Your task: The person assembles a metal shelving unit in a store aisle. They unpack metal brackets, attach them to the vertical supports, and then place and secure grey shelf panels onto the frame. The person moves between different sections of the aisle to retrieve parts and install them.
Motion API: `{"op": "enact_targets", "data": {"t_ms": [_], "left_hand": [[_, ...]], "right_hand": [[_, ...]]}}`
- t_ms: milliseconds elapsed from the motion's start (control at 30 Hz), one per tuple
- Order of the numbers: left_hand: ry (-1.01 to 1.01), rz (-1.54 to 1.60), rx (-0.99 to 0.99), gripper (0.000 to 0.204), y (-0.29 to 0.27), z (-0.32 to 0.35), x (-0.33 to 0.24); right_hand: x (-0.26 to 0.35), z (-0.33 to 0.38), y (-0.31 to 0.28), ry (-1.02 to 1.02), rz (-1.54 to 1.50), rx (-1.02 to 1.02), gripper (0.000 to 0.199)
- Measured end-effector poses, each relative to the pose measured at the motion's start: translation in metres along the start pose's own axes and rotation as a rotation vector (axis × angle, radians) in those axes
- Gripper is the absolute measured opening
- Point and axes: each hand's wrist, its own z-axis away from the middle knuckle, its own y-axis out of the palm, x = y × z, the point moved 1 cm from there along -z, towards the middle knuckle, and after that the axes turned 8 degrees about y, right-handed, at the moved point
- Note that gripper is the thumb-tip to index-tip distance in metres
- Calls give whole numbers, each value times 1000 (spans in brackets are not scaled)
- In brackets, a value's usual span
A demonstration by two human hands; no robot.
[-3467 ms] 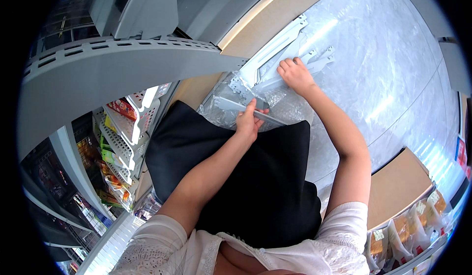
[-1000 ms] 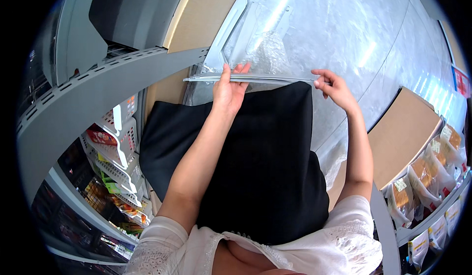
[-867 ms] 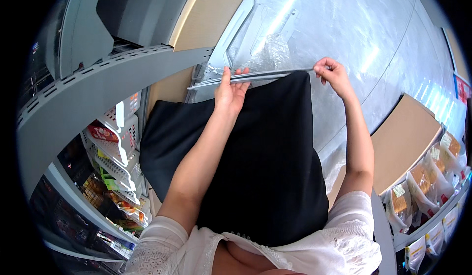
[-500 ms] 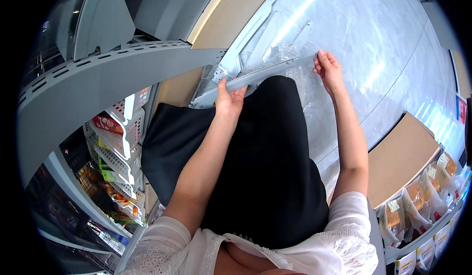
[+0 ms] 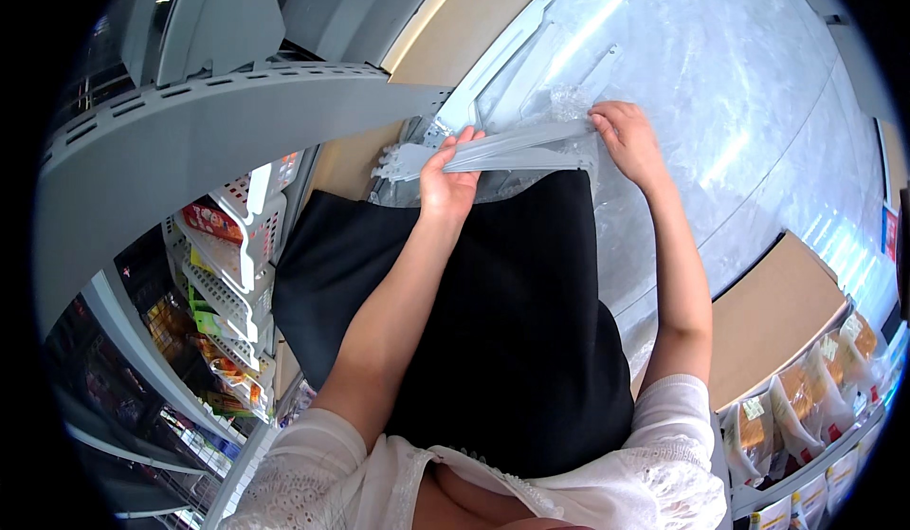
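Several grey metal shelf brackets [image 5: 531,143] lie across my lap, fanned apart, with their hooked ends at the left. My left hand [image 5: 449,185] cradles them near those ends, its thumb and fingers pointing up around the metal. At the narrow right end, my right hand [image 5: 629,143] pinches the upper bracket tips. One lower bracket slants away from that grip, its tip near my knee. More pale brackets [image 5: 495,65] rest on the floor just beyond, beside crumpled clear plastic wrap [image 5: 572,103].
A perforated grey shelf upright [image 5: 256,103] arches close on my left, above white baskets [image 5: 237,246] of packaged goods. Cardboard [image 5: 474,18] lies at the far left. On the right are a brown cardboard sheet [image 5: 777,317] and bagged bread [image 5: 801,392]. Grey floor [image 5: 720,103] stretches ahead.
The brackets, earlier lined up edge-on as one narrow bundle, have turned and spread into a fan, showing their hooked ends. My right hand has moved slightly left; my left fingers now point upward.
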Motion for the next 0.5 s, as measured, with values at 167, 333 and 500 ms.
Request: {"op": "enact_targets", "data": {"t_ms": [167,333,500], "left_hand": [[-44,-22,40,17,7,4,4],[-12,-146,78,11,13,10,1],[-24,-98,128,10,17,10,7]], "right_hand": [[1,16,-9,176,-29,459,34],[14,31,-24,316,-157,742,38],[30,53,-20,355,-360,635,42]]}}
